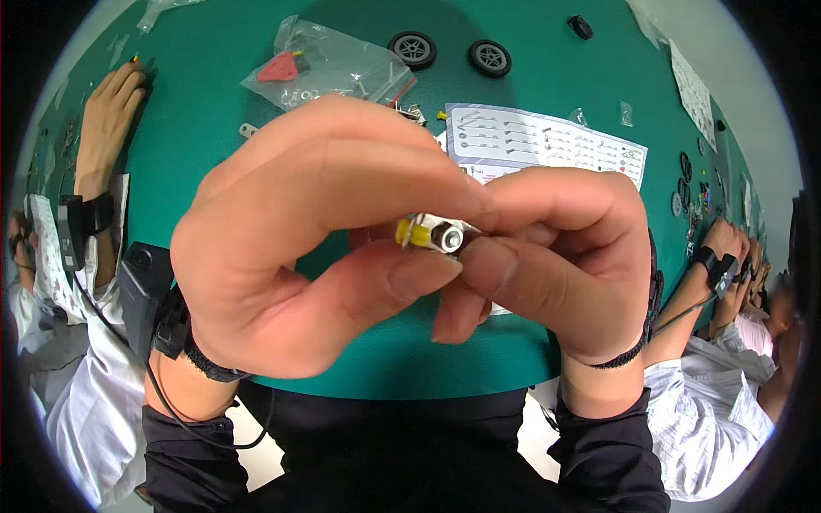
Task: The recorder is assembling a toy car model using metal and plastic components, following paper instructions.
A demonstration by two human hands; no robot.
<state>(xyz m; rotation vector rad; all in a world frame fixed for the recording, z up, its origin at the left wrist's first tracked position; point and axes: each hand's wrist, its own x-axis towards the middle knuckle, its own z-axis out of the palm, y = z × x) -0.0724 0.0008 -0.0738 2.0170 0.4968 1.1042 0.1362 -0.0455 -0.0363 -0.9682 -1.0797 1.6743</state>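
Note:
Close in front of me, a small metal and yellow assembly (pixel 433 234) is pinched between both hands. A silvery bolt end with a nut (pixel 450 238) points up at me, and a yellow piece sits at its left side. My left hand (pixel 299 231) is closed, its thumb and forefinger gripping the assembly from the left. My right hand (pixel 569 248) is closed too, thumb and forefinger meeting at the right side of the nut. The fingers hide the rest of the assembly.
Beyond my hands on the green table (pixel 342 17) lie a clear plastic bag (pixel 342 64) with a red triangular piece (pixel 278 67), two black wheels (pixel 412 50), a printed parts sheet (pixel 547 141) and a black part (pixel 580 26). Co-workers' hands (pixel 111 120) rest at both sides.

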